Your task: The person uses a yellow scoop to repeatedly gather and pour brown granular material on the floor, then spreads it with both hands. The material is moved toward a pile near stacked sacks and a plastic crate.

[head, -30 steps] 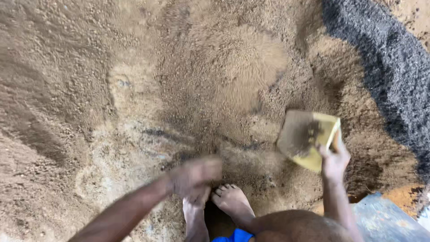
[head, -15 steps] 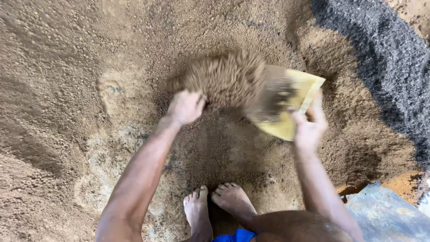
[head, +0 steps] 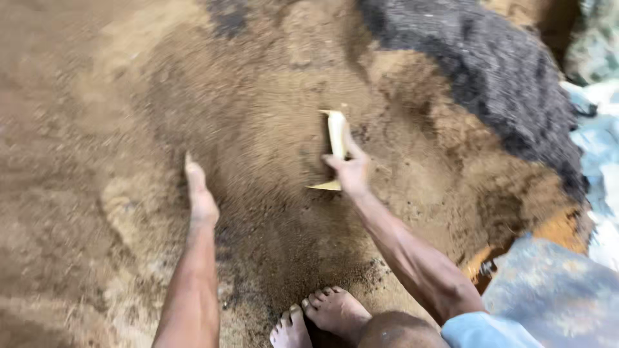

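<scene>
Right hand [head: 351,173] out ahead over a mound of brown sand [head: 258,129], fingers clamped on the near edge of a flat yellow scoop [head: 336,138]. Scoop seen almost edge-on, tilted steeply, its pale upper corner pointing away from the fingers and a lower corner showing just left of the knuckles. Blurred, streaky sand just left of the scoop and spreading toward the left hand.

Left hand [head: 198,190] stretched forward and well apart from the scoop, holding nothing, fingers straight and pressed together, palm edge-on, tip pointing away from the body. Touching the sand or hovering just above it: cannot tell, too blurred.

Behind the right fingers and off to their right, a heap of dark grey gravel [head: 490,71] banked against the sand. Farther right still, a pale blue-white sheet [head: 596,142] at the picture's edge. Near the right forearm, closer to the body, a grey-blue tarpaulin [head: 554,290] with an orange-brown patch beside it.

Below both hands, between the forearms, two bare feet [head: 322,316] planted on darker, damp-looking sand. A knee and a scrap of light blue cloth [head: 480,332] at the bottom edge.
</scene>
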